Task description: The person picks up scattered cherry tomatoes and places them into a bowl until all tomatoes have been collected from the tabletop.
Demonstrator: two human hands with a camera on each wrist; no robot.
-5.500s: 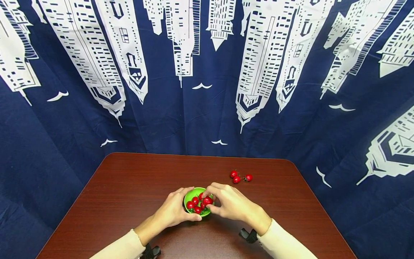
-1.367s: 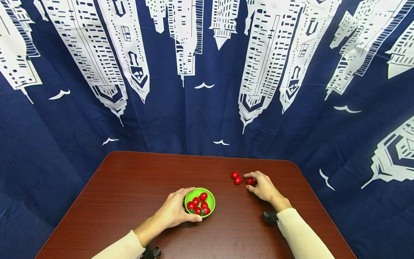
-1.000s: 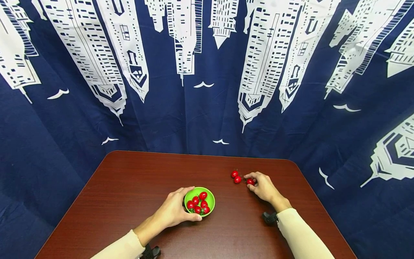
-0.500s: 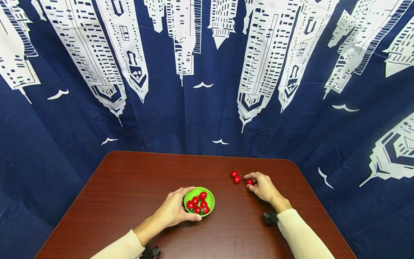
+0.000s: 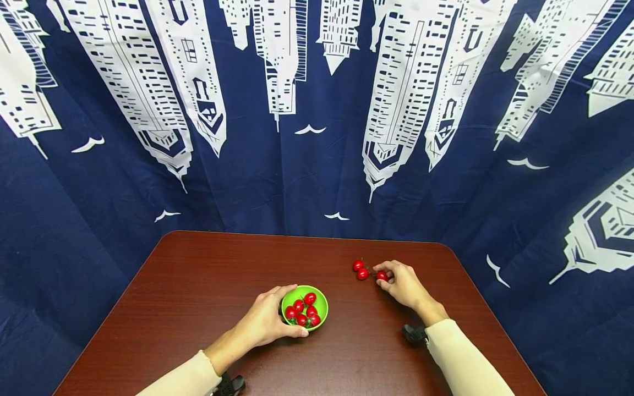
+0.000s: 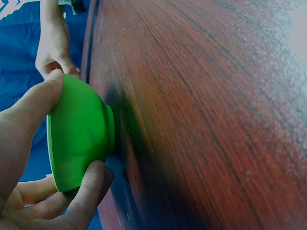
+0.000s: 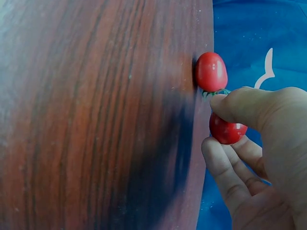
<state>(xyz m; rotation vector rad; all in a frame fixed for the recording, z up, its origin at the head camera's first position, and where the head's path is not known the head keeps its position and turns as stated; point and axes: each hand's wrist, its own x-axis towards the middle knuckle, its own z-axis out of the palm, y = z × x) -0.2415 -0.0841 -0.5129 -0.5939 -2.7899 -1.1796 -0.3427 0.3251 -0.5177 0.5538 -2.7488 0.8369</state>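
In the head view, my left hand [image 5: 265, 319] grips the side of a small green bowl [image 5: 323, 301], thumb in front and fingers behind. Several red cherry tomatoes lie inside the bowl. The left wrist view shows the bowl's outer wall [image 6: 79, 134] upright on the table, between thumb and fingertips. Farther right and back, my right hand [image 5: 407, 286] pinches one cherry tomato [image 5: 381, 275]. In the right wrist view this held tomato [image 7: 226, 130] sits between thumb and fingers, with another tomato [image 7: 211, 72] just beyond the thumb.
Two loose cherry tomatoes [image 5: 358, 265] lie close together left of the right hand, near the back of the brown wooden table [image 5: 223, 264]. A blue curtain [image 5: 297, 181] with white building prints hangs directly behind the table's back edge.
My right hand has left the bowl, where it held a tomato, and moved right to another one, now pinched and shifted slightly backward. The left hand stays on the bowl.
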